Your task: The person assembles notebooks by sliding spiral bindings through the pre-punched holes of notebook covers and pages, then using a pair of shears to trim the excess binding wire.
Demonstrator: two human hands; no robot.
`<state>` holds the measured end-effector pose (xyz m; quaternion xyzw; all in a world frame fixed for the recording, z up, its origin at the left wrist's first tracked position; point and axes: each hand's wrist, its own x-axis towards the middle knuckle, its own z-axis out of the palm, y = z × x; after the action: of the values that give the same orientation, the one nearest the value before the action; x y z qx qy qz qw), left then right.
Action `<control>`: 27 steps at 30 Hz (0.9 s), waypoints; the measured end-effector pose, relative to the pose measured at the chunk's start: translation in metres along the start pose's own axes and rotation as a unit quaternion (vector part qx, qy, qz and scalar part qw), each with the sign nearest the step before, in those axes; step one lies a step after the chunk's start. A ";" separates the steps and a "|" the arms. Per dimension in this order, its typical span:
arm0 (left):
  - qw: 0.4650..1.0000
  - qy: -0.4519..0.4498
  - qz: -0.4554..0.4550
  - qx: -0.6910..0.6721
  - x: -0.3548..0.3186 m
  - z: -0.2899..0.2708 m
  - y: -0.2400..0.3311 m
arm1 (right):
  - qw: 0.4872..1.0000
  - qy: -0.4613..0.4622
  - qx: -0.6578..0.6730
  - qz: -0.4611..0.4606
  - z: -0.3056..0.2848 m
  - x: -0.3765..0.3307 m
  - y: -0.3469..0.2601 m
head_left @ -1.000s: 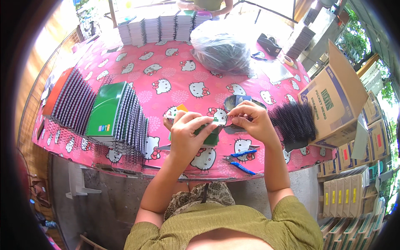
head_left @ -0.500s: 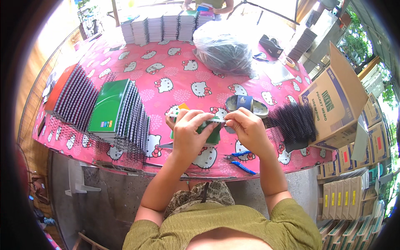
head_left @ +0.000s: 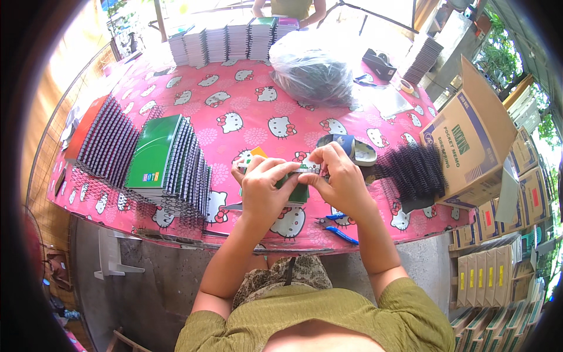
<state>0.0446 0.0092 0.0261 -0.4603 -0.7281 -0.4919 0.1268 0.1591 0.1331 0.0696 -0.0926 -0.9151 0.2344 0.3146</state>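
A small green notebook (head_left: pixel 300 195) is held above the table in front of me, its punched, whitish edge turned up and away. My left hand (head_left: pixel 265 183) is closed round its left part, thumb on the near side. At the right end of that edge, the thumb and fingers of my right hand (head_left: pixel 341 182) are closed in a pinch; a thin coil there is too small to make out clearly. Blue-handled cutters (head_left: pixel 342 236) lie beneath my right wrist. A pile of black spiral coils (head_left: pixel 415 176) sits to the right, beside blue-and-grey slippers (head_left: pixel 365 154).
Stacks of green spiral notebooks (head_left: pixel 153 154) and red-covered ones (head_left: pixel 88 130) stand at left, among loose coils. An open carton (head_left: pixel 463 138) is at right. Far back are a clear plastic bag (head_left: pixel 314 70), notebook stacks (head_left: pixel 239 42), a tape dispenser (head_left: pixel 380 64) and another person (head_left: pixel 290 8).
My right hand has shifted slightly left and up along the notebook's edge, its thumb now against the edge. My left hand keeps its hold. The far person's hands have moved off the bright-covered notebooks.
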 end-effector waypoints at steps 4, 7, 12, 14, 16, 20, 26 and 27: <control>1.000 -0.019 0.002 -0.001 0.001 -0.005 0.001 | 0.997 -0.077 0.000 -0.023 -0.003 0.002 0.013; 0.999 -0.010 0.041 0.014 0.003 -0.014 0.002 | 0.996 -0.052 -0.016 0.075 -0.036 0.020 0.060; 0.998 0.029 0.052 -0.004 0.012 -0.013 0.000 | 0.915 -0.238 -0.279 0.166 -0.037 -0.016 0.177; 0.998 0.019 0.057 -0.002 0.011 -0.010 -0.006 | 0.920 -0.210 -0.285 0.167 -0.031 -0.020 0.184; 0.998 0.008 0.052 -0.020 0.013 -0.008 -0.004 | 0.928 -0.160 -0.283 0.181 -0.024 -0.016 0.173; 0.998 0.006 0.052 -0.023 0.015 -0.003 -0.006 | 0.961 0.028 0.257 0.101 -0.022 0.003 0.137; 0.998 -0.030 0.029 -0.036 0.026 -0.002 -0.005 | 0.971 -0.039 0.236 0.024 -0.027 0.002 0.118; 0.999 -0.030 0.030 -0.035 0.026 -0.002 -0.005 | 0.945 -0.053 0.289 0.145 -0.029 0.004 0.117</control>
<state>0.0258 0.0212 0.0403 -0.5004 -0.7000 -0.4989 0.1038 0.1765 0.2468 0.0347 -0.1165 -0.8001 0.5365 0.2415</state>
